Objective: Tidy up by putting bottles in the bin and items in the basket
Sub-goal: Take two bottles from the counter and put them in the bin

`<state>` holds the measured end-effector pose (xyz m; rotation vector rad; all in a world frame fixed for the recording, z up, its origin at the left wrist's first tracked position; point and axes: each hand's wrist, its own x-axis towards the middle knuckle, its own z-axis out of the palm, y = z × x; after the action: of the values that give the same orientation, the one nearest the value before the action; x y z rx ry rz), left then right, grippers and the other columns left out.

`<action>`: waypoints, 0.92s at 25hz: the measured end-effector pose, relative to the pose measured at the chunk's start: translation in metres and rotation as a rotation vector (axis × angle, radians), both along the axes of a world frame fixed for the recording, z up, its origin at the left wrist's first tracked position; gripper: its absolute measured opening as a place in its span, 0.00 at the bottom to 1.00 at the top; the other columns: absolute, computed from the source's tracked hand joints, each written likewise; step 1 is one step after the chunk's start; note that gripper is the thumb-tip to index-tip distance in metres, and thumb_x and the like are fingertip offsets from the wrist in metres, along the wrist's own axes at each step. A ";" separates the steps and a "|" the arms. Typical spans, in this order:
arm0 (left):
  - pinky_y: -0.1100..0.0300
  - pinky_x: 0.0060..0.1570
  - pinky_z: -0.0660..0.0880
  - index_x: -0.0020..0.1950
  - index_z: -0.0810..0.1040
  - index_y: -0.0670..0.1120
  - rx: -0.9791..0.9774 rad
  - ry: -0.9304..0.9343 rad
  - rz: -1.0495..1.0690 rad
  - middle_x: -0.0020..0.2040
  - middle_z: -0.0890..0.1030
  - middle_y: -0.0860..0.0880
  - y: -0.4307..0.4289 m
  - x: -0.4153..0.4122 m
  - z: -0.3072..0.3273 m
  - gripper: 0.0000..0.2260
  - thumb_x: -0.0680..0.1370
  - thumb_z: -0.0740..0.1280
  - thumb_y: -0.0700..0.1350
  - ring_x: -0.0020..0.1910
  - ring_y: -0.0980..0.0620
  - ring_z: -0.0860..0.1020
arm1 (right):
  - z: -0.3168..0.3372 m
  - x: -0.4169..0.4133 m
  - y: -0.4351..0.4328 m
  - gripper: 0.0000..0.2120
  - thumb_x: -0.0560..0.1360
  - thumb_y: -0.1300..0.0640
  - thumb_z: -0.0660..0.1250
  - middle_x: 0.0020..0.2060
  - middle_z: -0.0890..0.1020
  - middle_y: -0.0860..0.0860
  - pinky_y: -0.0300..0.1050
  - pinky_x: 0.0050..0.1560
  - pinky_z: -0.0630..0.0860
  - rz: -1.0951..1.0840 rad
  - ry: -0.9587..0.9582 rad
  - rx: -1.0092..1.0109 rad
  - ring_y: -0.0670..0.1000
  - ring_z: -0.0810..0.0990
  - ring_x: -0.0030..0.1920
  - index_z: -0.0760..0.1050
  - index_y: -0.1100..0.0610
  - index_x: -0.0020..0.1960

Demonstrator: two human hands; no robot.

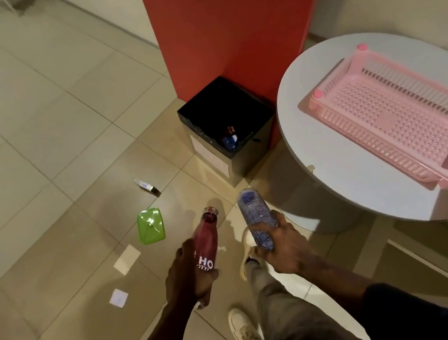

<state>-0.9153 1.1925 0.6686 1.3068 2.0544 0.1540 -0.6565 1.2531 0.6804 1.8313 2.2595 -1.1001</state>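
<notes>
Beige floor tiles [34, 142] are carrying a black square bin [253, 156], which is holding a few bottles. The left hand [187, 277] is gripping a glossy red metal bottle [204, 238] with white lettering and a silver neck, while the right hand [283, 246] is clasping a clear ribbed plastic bottle [255, 212], both near the bin; a pink slotted basket [386, 119] is sitting on the round white table [337, 180]

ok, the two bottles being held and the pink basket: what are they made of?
Red bottle in the left hand: probably coated metal, satin finish, silvery neck ring. Clear bottle in the right hand: thin transparent plastic, ribbed wall, glossy. Pink basket: moulded plastic, perforated floor, slotted sides.
</notes>
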 end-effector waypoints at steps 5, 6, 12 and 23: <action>0.52 0.47 0.73 0.74 0.66 0.49 -0.046 0.047 -0.054 0.64 0.80 0.48 0.092 -0.006 -0.006 0.45 0.64 0.84 0.58 0.55 0.43 0.82 | -0.018 -0.013 0.093 0.33 0.77 0.37 0.67 0.75 0.62 0.54 0.53 0.64 0.78 -0.044 0.039 -0.041 0.60 0.74 0.66 0.63 0.44 0.78; 0.51 0.47 0.75 0.73 0.66 0.49 -0.066 0.059 -0.055 0.63 0.80 0.48 0.113 -0.008 -0.003 0.44 0.64 0.84 0.58 0.55 0.42 0.83 | -0.017 -0.014 0.112 0.34 0.76 0.35 0.66 0.75 0.62 0.55 0.53 0.65 0.77 -0.042 0.049 -0.075 0.60 0.74 0.66 0.63 0.45 0.78; 0.46 0.51 0.83 0.74 0.67 0.45 -0.044 0.087 -0.081 0.63 0.80 0.44 0.238 -0.023 0.001 0.46 0.64 0.86 0.57 0.54 0.42 0.83 | -0.021 -0.013 0.218 0.40 0.73 0.35 0.70 0.69 0.69 0.59 0.55 0.58 0.80 -0.139 0.196 -0.129 0.60 0.76 0.62 0.64 0.54 0.77; 0.50 0.52 0.78 0.76 0.66 0.47 -0.102 0.075 -0.289 0.65 0.80 0.44 0.426 -0.053 -0.023 0.47 0.65 0.85 0.58 0.58 0.43 0.81 | -0.041 -0.067 0.356 0.23 0.80 0.45 0.66 0.70 0.71 0.54 0.46 0.61 0.69 -0.632 0.290 -0.353 0.59 0.73 0.66 0.71 0.44 0.74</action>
<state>-0.9687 1.6182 0.6458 1.5468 1.8816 -0.1297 -0.7230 1.6092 0.6391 2.3971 1.4467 -1.8093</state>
